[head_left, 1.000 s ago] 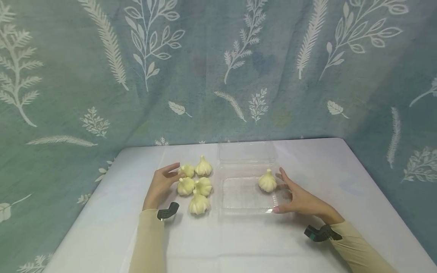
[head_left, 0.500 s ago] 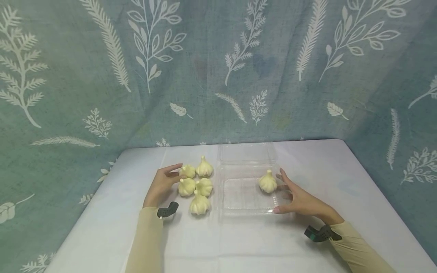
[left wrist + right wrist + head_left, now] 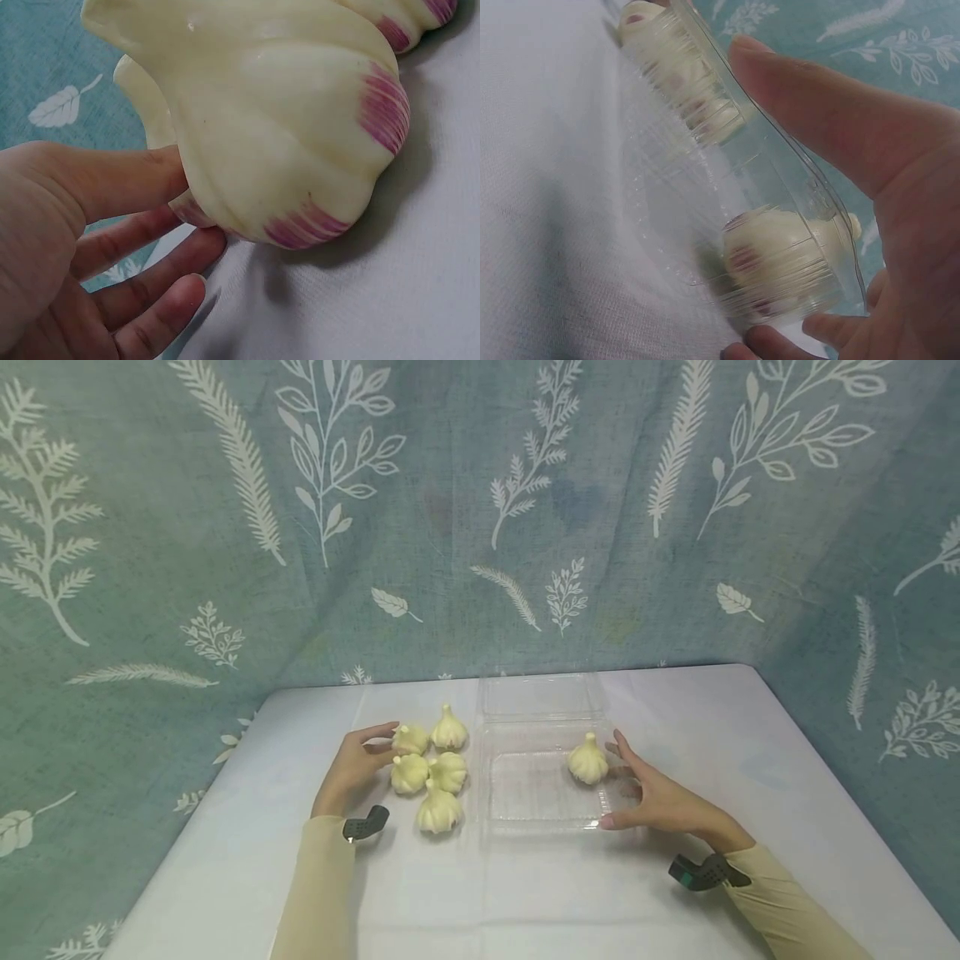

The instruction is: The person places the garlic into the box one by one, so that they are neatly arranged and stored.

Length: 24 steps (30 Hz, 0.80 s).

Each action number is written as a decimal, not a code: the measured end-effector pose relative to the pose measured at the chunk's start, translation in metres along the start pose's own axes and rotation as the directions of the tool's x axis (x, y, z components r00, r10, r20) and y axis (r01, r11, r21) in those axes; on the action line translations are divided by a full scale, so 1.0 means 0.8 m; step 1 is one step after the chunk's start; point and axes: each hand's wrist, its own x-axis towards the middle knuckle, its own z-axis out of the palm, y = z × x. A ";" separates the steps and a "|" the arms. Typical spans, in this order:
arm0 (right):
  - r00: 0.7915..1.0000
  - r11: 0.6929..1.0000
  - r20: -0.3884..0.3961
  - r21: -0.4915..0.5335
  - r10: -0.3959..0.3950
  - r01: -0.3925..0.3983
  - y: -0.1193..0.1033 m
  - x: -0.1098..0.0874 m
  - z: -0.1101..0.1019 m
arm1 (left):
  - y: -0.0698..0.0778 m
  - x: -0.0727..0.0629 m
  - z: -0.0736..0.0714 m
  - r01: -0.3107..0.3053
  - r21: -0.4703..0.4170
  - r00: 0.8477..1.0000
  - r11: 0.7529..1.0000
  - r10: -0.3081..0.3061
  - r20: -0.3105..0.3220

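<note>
My left hand [image 3: 358, 764] is at the back-left garlic bulb [image 3: 410, 739], pinching its left side between thumb and fingers. In the left wrist view, a nearer garlic bulb [image 3: 292, 127] with purple streaks hides most of that grip. Several pale bulbs stand in a close cluster, among them a front bulb [image 3: 438, 810] and a back-right bulb [image 3: 448, 729]. My right hand [image 3: 660, 797] holds the right end of a clear plastic container [image 3: 543, 822], thumb at the near corner and fingers spread along the side. Inside, at the right, sits one garlic bulb [image 3: 588, 760].
The container's hinged lid [image 3: 540, 696] lies folded back toward the rear edge of the white-covered table [image 3: 450, 893]. Behind and beside the table hangs a blue-green leaf-patterned cloth [image 3: 450, 527]. A small black camera [image 3: 366, 823] is on the left wrist, another camera [image 3: 708, 872] on the right.
My left thumb has drawn slightly back to the bulb's left side, exposing more of the bulb. The right hand and container have stayed in place.
</note>
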 end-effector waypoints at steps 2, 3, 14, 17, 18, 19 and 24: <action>1.000 1.000 0.003 0.003 0.002 -0.002 0.000 0.000 0.000 | -0.001 0.000 0.000 -0.009 0.014 1.000 1.000 0.009 -0.004; 1.000 1.000 0.004 0.007 0.002 -0.002 0.000 0.000 0.000 | -0.001 0.000 0.000 -0.008 0.023 1.000 1.000 0.008 -0.004; 1.000 1.000 0.004 0.002 0.004 -0.004 0.001 0.001 0.000 | 0.002 0.000 -0.002 0.030 0.046 1.000 0.999 -0.030 0.005; 1.000 1.000 0.005 0.000 -0.001 0.001 0.001 0.001 0.000 | 0.003 0.001 -0.002 0.026 0.047 0.999 0.999 -0.027 0.019; 1.000 1.000 0.004 -0.001 0.000 0.000 0.001 0.001 0.000 | 0.004 0.002 -0.002 0.019 0.048 1.000 0.999 -0.020 0.021; 1.000 1.000 0.004 -0.002 0.001 -0.001 0.000 0.001 0.000 | 0.004 0.002 -0.002 0.015 0.047 1.000 0.999 -0.017 0.023; 1.000 1.000 0.001 -0.010 0.009 -0.009 0.000 0.001 0.000 | 0.004 0.005 -0.002 0.016 0.033 1.000 0.999 -0.016 0.019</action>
